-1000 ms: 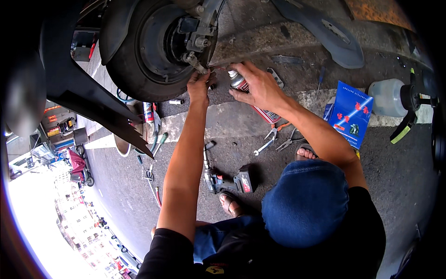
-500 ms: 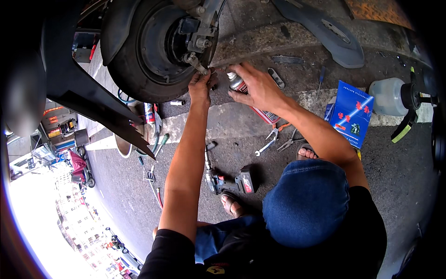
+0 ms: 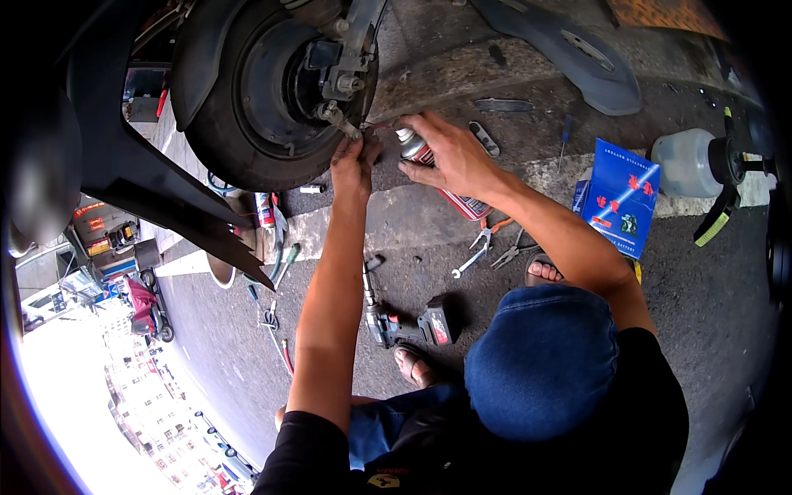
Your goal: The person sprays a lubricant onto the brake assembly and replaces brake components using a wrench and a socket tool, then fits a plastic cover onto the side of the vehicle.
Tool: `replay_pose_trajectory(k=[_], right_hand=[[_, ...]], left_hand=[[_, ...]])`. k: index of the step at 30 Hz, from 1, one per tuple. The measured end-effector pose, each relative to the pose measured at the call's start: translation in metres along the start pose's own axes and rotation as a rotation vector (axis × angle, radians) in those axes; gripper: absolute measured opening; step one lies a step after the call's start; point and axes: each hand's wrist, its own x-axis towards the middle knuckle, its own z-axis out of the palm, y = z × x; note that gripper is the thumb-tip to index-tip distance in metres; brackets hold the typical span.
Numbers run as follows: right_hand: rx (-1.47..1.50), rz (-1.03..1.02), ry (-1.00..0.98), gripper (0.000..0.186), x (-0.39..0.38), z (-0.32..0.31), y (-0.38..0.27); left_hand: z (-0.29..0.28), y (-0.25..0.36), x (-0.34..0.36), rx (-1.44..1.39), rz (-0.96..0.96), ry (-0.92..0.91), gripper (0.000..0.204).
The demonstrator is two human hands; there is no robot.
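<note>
In front of me stands a wheel with a black tyre (image 3: pixel 198 153), with a grimy metal brake arm (image 3: pixel 337 118) jutting from its hub. My left hand (image 3: pixel 352 171) is closed at the lower end of that arm, its fingertips pinched there; the small parts between them are hard to make out. Just to the right, my right hand (image 3: pixel 462 161) is wrapped round a red and silver spray can (image 3: pixel 421 153). Its forefinger lies over the nozzle. A thin red straw runs from the nozzle toward the left fingertips.
A cordless impact wrench (image 3: pixel 404 325) lies on the ground near my foot. Pliers (image 3: pixel 513 249) and a spanner (image 3: pixel 470 261) lie to its right. Farther right are a blue box (image 3: pixel 620 198) and a translucent pump bottle (image 3: pixel 686 162). A broken black panel (image 3: pixel 165 202) slants across the left.
The view has shifted slightly, moving the wheel a little left and down in the picture. Both hands keep their places, the left at the brake arm and the right on the spray can.
</note>
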Motion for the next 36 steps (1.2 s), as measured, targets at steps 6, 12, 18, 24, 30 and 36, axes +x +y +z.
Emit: replay_pose_trajectory(k=[6,12,18,24,30,36], right_hand=[[0.017,-0.006,-0.014,0.054,0.002,-0.002,-0.003],[0.011,0.032,-0.041,0.055,0.001,-0.002,0.001],[0.01,-0.006,-0.01,0.055,0.0,-0.003,0.003],[-0.043,0.138,0.028,0.057,-0.023,-0.005,0.035],[-0.027,0.389,-0.152,0.063,-0.054,-0.003,0.071],[-0.392,0.223,-0.377,0.06,0.013,-0.032,0.07]], left_hand=[[-0.007,0.001,0.005,-0.01,-0.027,0.028,0.025],[0.003,0.001,0.0,-0.036,-0.006,0.044,0.025],[0.009,0.002,-0.002,-0.006,0.026,0.084,0.022],[0.001,0.007,-0.003,0.057,0.032,0.115,0.021],[-0.018,-0.032,-0.056,0.318,-0.101,0.161,0.022],[-0.034,-0.095,-0.154,1.006,0.018,0.066,0.026]])
